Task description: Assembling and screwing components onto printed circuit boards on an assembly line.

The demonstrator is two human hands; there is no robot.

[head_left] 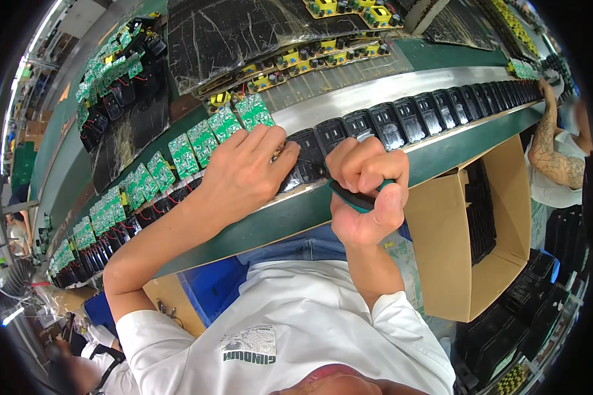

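My left hand (249,164) is closed, thumb and fingers pinched together over the near end of a black plastic case (308,157). Something small shows between those fingers, too hidden to name. In my right hand (370,187) are pliers (351,196) with black and green handles, their tip pointing left toward the same case. The fingers wrap round the handles, and the jaws are mostly hidden. Just beyond my left hand stands a green circuit board (254,112), one of several in a line leading left, with red wires running to the black cases below.
A row of black cases (418,118) runs right along a metal strip on the green bench. Behind lie boards with yellow parts (329,59) and a black sheet (237,39). An open cardboard box (435,243) holds black pieces. Another person's arm (543,131) reaches in far right.
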